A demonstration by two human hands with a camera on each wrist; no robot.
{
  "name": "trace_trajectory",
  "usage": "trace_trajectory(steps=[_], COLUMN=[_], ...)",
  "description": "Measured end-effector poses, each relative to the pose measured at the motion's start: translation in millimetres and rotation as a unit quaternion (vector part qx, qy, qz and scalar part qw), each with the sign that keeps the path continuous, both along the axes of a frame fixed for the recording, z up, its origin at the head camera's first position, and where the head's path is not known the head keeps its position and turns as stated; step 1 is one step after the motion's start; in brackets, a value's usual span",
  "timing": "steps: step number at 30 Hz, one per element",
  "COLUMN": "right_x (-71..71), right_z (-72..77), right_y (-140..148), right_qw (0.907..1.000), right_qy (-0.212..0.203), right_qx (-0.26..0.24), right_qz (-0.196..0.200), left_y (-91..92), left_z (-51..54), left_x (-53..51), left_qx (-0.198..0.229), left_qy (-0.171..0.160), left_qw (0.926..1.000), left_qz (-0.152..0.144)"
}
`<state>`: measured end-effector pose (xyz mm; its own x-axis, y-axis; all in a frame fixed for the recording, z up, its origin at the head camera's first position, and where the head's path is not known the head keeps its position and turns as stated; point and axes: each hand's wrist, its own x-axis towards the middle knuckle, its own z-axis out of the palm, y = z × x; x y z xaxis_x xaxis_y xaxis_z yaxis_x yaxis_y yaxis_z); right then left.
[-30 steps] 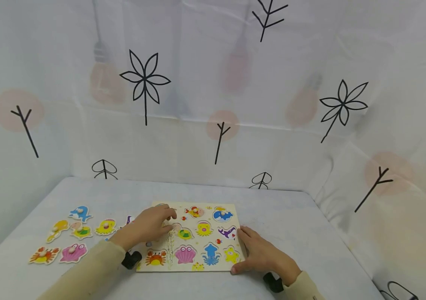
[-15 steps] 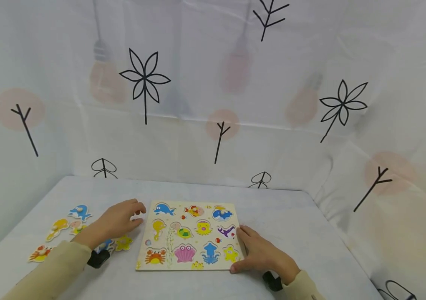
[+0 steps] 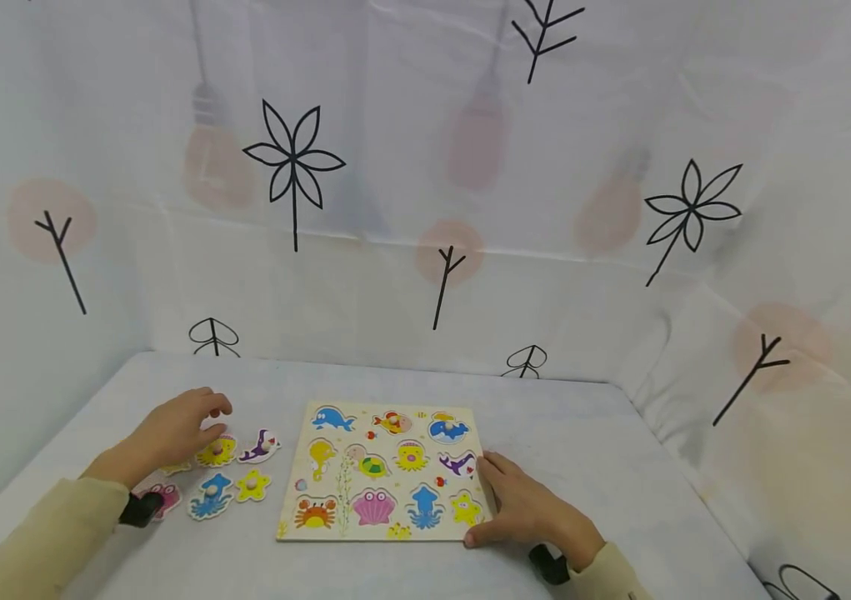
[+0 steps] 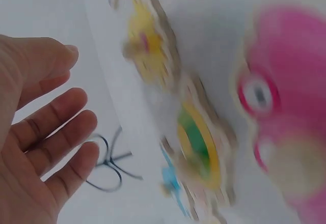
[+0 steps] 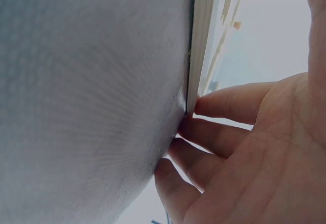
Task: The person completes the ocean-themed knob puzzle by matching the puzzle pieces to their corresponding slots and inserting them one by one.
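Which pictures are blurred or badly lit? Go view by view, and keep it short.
Head view: evenly lit, the board fairly clear; left wrist view: puzzle pieces smeared by blur, the left hand sharper; right wrist view: table grey and dim, the background beyond the right hand brighter.

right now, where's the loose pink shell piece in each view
Head: lower left, partly hidden behind the black wrist device; the loose pink shell piece lies left of the loose blue squid piece.
Left wrist: large and blurred along the right edge.
Right wrist: not in it.
Shared landmark, head and left wrist only: the left hand, at the left edge in the left wrist view.
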<state>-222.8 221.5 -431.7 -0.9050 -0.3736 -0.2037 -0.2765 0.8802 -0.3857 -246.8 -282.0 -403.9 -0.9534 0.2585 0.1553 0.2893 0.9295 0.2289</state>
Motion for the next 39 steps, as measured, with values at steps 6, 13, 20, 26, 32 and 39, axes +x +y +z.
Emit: trace_trajectory(steps=[6, 13, 20, 26, 32, 39], right_x=[-0.2, -0.3, -1.0, 0.2, 0.3, -0.7], right_z=[0.6, -0.6, -1.3, -0.6, -1.2, -2.6], right_y=[0, 1, 2, 1, 0, 0], right_qw=[1.0000, 1.0000, 1.0000, 1.0000, 1.0000, 1.0000], right_qy=[-0.001, 0.003, 0.008, 0.008, 0.007, 0.006], right_qx=[-0.004, -0.002, -0.001, -0.002, 0.001, 0.003], right_qz=[0.001, 0.002, 0.005, 0.004, 0.001, -0.004], left_y=[-31.0, -52.5, -69.0, -72.5, -72.0, -72.2], left_z=[-2.2, -6.6, -9.6, -9.6, -10.2, -11.8], left_x=[-3.1, -5.9, -10.8, -14.2, -14.8, -15.7], left_qx=[0.009, 0.051, 0.061, 0.052, 0.053, 0.065], left_qy=[-0.020, -0.071, -0.100, -0.112, -0.127, -0.138], left_qw=[0.9993, 0.9937, 0.9903, 0.9894, 0.9864, 0.9830], left_qz=[0.030, 0.071, 0.075, 0.077, 0.089, 0.103])
